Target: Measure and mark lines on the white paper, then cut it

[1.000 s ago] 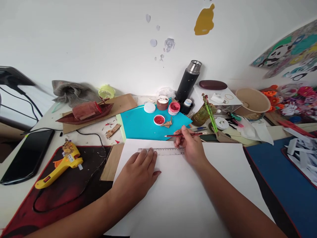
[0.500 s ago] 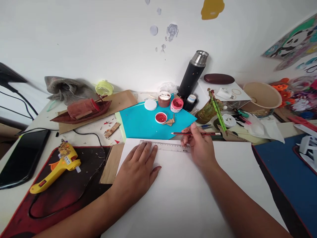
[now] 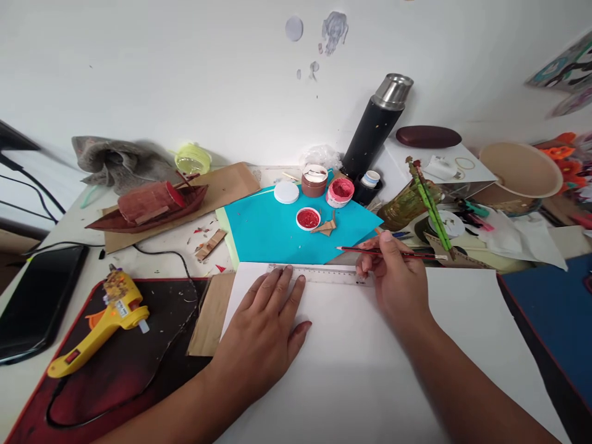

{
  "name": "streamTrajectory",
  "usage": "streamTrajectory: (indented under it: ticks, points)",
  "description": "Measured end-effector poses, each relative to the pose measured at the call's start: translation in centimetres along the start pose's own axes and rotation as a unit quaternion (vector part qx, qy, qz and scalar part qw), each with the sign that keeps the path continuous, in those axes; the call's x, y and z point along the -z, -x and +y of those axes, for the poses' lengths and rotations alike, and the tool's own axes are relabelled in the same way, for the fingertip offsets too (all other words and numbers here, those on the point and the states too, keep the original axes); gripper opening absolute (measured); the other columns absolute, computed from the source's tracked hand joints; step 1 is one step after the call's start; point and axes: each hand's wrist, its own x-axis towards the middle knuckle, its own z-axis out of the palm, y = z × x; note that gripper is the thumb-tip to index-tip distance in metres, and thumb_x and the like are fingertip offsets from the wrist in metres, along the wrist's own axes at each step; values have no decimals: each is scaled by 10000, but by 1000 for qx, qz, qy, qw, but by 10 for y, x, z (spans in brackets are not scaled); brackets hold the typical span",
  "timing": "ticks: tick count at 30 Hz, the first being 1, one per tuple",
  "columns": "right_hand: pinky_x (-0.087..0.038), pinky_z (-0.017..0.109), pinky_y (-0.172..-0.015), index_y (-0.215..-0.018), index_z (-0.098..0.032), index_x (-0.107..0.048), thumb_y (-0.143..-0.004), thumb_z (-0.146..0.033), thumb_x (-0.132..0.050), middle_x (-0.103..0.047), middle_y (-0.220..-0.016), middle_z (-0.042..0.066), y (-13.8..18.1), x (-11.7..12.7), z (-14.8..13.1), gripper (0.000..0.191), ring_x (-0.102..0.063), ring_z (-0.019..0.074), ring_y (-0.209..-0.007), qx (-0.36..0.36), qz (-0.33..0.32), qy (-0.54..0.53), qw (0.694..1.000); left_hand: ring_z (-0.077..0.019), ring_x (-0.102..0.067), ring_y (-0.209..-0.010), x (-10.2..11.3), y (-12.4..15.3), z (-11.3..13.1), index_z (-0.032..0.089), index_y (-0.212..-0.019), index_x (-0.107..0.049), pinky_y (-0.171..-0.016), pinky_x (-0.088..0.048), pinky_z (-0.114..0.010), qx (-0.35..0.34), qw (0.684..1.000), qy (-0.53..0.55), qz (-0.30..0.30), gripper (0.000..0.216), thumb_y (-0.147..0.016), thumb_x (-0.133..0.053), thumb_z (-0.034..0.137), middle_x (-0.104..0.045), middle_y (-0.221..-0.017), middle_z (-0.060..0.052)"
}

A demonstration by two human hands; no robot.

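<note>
A large white sheet (image 3: pixel 361 364) lies in front of me. Along its far edge rests a clear plastic ruler (image 3: pixel 324 274). My left hand (image 3: pixel 266 324) lies flat on the sheet, fingers stretched out, with the fingertips on the ruler's left part. My right hand (image 3: pixel 398 280) sits at the ruler's right end, its fingers closed round a red pencil (image 3: pixel 370 250) that lies level and points left.
Behind the sheet lie a turquoise sheet (image 3: pixel 272 231), red paint pots (image 3: pixel 340 191) and lids, and a black flask (image 3: pixel 377 126). A wooden boat model (image 3: pixel 145 206) stands at the back left. A yellow glue gun (image 3: pixel 99 324) lies on a dark mat, beside a phone (image 3: pixel 34 302). Craft clutter fills the right.
The view has shifted left and down, so everything sits further right in the picture. Both hands keep their places on the ruler and the pencil.
</note>
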Motion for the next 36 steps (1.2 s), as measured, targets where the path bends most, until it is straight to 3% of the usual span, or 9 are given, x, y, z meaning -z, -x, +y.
streamTrajectory:
  ticks: [5,17,29,36]
  points:
    - [-495,310,-510,-766,-221,-802,-887,-674,-844,-661,-620,26,1,1,3,470,-604,173,-543,1,-12,16,1000,-341,-565,-1465,-3,2,0,43,-1562,-548,-1236,-425,-494,7,1000,14,-7,600,-1131,-410,437,-604,-1610,-183]
    - [-509,287,-555,-824,-202,-817,-1007,-610,-743,-642,-607,14,3,5,5,453,-629,162,-573,-16,-33,52,998,-333,-561,-1464,2,-1,-1,48,-1543,-582,-1243,-393,-474,5,1000,18,-23,592,-1143,-378,433,-603,-1612,-180]
    - [-539,306,-614,-833,-221,-822,-990,-608,-766,-694,-675,32,6,7,5,422,-620,174,-621,-17,-35,70,997,-324,-572,-1450,4,-3,-1,47,-1546,-575,-1253,-358,-455,-1,1000,7,-23,601,-1144,-373,447,-620,-1597,-170]
    - [-524,302,-623,-838,-216,-822,-1006,-633,-730,-648,-622,19,7,7,5,459,-622,176,-632,-23,-36,86,995,-327,-560,-1469,2,-1,0,33,-1550,-557,-1262,-360,-456,0,1000,11,-14,608,-1138,-393,448,-609,-1607,-176]
